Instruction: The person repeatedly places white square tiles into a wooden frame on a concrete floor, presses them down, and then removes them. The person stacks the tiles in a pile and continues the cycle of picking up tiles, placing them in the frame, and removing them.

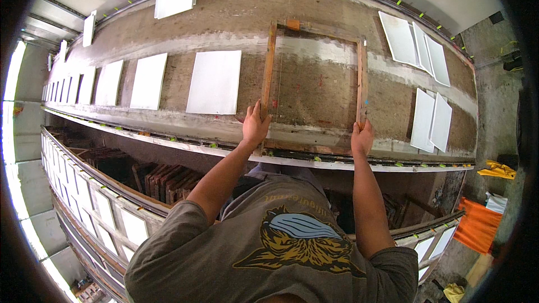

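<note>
A rectangular wooden screen frame (270, 62) lies on or just over the long brown-stained table (320, 0); any gap beneath it is hard to judge. The table surface shows through its middle. My left hand (256, 125) grips the frame's left rail near the close end. On the opposite rail, my right hand (362, 137) is closed round the matching spot. A small orange-brown block (292, 24) sits at the far rail, close to the left corner. Left of the frame lies a white sheet (214, 82), apart from my left hand.
More white sheets (149, 81) run in a row leftward. Overlapping white sheets lie far right (397, 36) and near right (431, 120). Small yellow-green tabs line the table's edges. Behind me stand another sheet-covered table (105, 213) and stacked wooden frames (171, 182). Orange cloth (478, 217) hangs at right.
</note>
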Available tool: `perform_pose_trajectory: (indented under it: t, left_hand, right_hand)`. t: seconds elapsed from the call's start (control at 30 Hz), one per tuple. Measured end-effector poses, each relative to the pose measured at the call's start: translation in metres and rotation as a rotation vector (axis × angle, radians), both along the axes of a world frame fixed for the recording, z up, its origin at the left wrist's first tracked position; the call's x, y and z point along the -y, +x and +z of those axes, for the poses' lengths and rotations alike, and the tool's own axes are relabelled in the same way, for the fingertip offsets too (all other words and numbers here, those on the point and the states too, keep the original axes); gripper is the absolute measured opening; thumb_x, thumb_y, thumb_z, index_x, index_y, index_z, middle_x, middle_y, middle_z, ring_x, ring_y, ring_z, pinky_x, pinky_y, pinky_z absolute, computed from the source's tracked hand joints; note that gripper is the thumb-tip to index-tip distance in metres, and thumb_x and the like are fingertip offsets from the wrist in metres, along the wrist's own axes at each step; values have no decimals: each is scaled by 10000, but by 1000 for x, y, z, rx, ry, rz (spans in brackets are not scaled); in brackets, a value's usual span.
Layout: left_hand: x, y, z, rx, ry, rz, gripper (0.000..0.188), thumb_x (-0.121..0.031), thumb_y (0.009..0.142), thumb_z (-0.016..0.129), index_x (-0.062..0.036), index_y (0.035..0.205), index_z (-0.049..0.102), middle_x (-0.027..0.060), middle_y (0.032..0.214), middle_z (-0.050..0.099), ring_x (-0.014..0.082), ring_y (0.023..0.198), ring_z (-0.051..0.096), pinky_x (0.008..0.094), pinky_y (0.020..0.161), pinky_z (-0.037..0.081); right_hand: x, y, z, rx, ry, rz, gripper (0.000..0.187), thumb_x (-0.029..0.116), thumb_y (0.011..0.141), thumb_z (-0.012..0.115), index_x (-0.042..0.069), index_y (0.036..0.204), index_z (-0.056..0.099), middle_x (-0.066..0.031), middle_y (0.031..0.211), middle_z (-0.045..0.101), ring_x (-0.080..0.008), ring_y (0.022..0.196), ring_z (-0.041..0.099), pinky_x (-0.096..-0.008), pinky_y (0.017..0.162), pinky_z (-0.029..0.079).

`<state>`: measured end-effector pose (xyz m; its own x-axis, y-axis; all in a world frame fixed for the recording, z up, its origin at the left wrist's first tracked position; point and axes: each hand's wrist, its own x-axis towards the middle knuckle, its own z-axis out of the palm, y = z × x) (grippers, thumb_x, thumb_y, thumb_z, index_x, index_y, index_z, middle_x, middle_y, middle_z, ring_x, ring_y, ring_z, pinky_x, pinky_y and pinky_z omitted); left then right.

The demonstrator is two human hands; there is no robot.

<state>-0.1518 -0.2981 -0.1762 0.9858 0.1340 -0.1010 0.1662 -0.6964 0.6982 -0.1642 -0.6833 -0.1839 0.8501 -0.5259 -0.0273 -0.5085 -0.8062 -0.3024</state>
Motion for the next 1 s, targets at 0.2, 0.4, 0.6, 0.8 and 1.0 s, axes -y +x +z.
perform_pose_trajectory:
  t: [0.2, 0.4, 0.6, 0.8, 1.0]
  left_hand:
    - [8, -4, 12, 166, 210, -54, 750, -285, 882, 727, -96, 1524, 390, 213, 1379, 486, 407, 1292, 492, 505, 1038, 444]
    - [15, 0, 16, 282, 460, -237, 727, -354, 867, 735, -129, 1491, 436, 207, 1473, 421, 419, 1339, 418, 562, 1106, 354]
    - [104, 29, 69, 364, 398, -545, 543, -340, 859, 746, -108, 1325, 591, 170, 1404, 489, 401, 1322, 433, 551, 1103, 361]
    - [259, 46, 73, 208, 65, -713, 505, -334, 901, 725, -59, 1307, 606, 200, 1271, 604, 407, 1210, 551, 509, 1039, 443]
    - [424, 60, 44, -401, -358, -674, 564, -392, 937, 712, 10, 1316, 596, 199, 1215, 667, 294, 1092, 661, 409, 930, 521]
  right_hand:
    - [-1, -4, 11, -21, 24, 21, 557, 357, 989, 647, 8, 1406, 528, -217, 1247, 639, -382, 1071, 652, -502, 891, 540]
    - [0, -7, 10, 122, 85, 42, 546, 341, 989, 643, 26, 1416, 513, -215, 1211, 641, -405, 1107, 623, -514, 917, 519]
    - [20, -8, 22, 50, 144, 124, 571, 415, 957, 680, 14, 1350, 576, -247, 1223, 624, -423, 1128, 604, -526, 954, 501]
    - [118, 8, 46, 226, 200, -16, 581, 482, 919, 668, 27, 1275, 617, -224, 1181, 641, -439, 1056, 607, -540, 929, 500]
    - [341, 13, 43, 225, -103, -378, 687, 528, 868, 732, 47, 1335, 579, -194, 1295, 598, -397, 1254, 525, -555, 1033, 454]
